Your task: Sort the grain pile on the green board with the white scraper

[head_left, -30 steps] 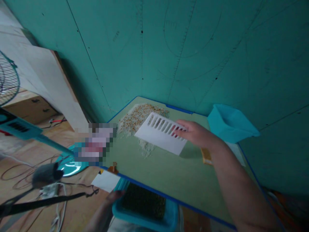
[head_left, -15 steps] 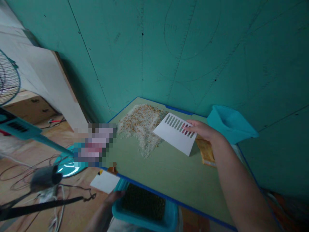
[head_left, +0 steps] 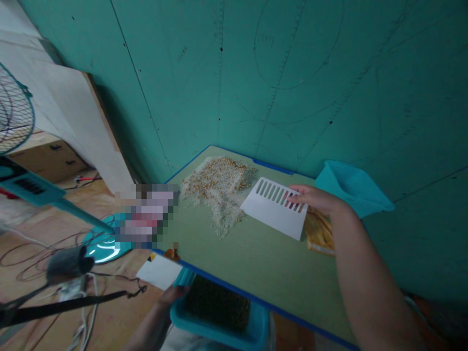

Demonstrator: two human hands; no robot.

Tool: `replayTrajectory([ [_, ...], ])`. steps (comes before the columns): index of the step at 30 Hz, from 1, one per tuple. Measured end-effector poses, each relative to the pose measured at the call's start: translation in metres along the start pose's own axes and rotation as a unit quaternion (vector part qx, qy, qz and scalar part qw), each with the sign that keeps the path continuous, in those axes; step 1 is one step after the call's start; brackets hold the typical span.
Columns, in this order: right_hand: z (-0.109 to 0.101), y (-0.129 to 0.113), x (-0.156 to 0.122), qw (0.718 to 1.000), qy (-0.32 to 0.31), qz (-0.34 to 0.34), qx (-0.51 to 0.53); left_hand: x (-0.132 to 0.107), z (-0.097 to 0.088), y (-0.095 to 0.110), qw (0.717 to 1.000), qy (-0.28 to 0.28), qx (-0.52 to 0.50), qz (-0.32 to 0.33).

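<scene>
The slotted white plate (head_left: 274, 214) is at the right edge of a grain pile (head_left: 219, 183) on the pale green table (head_left: 263, 261), pinched by its slotted end between the thumb and fingers of the right hand (head_left: 315, 197). The work on the pile looks far from finished: gold kernels lie mingled with pale grain over most of it, and a tongue of mostly pale grain (head_left: 222, 222) reaches toward the near edge — spread out, not gathered. The blue basin (head_left: 258, 336) below that edge already holds a dark fill (head_left: 219, 302), so that part seems done. At its rim is the left hand (head_left: 168, 296) — too dim there to tell whether it grips or merely rests. The turquoise container (head_left: 365, 192) stands behind the right forearm, with no grain visible in it.
</scene>
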State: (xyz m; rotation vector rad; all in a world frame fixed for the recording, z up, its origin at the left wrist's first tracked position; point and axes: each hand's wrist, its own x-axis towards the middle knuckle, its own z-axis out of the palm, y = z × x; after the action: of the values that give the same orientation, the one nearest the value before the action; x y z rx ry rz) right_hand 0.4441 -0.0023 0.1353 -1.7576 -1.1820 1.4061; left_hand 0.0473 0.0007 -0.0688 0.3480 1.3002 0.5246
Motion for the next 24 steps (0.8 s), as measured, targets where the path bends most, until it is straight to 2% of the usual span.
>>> replayTrajectory([
  [3,-0.001,0.001,-0.001,1.0,-0.01,0.003,-0.015,-0.003,0.006,0.006,1.0,0.006,0.004,-0.008],
  [5,-0.002,0.0,-0.003,1.0,-0.013,0.002,-0.015,-0.015,0.01,0.008,1.0,0.001,0.003,-0.007],
  [7,-0.004,-0.001,-0.004,1.0,-0.014,0.003,-0.015,-0.032,0.012,0.006,1.0,-0.02,0.0,0.003],
  [10,-0.006,-0.001,-0.006,1.0,-0.019,0.004,-0.018,-0.05,0.013,0.005,0.995,-0.089,-0.012,0.053],
  [12,-0.006,0.0,-0.006,0.999,-0.023,0.007,-0.02,-0.046,0.014,0.007,0.995,-0.083,-0.011,0.055],
  [14,-0.007,0.001,-0.005,0.999,-0.028,0.009,-0.022,-0.031,0.014,0.011,0.999,-0.045,0.011,0.025],
  [18,-0.007,0.005,-0.003,0.999,-0.034,0.005,-0.031,-0.008,0.016,0.011,0.999,-0.026,0.016,0.014],
  [21,-0.007,0.006,-0.002,0.999,-0.04,-0.001,-0.03,-0.016,0.014,0.002,0.999,-0.035,0.009,0.018],
  [24,-0.006,0.006,-0.001,0.999,-0.041,-0.006,-0.019,-0.031,0.01,-0.003,0.997,-0.054,0.0,0.056],
])
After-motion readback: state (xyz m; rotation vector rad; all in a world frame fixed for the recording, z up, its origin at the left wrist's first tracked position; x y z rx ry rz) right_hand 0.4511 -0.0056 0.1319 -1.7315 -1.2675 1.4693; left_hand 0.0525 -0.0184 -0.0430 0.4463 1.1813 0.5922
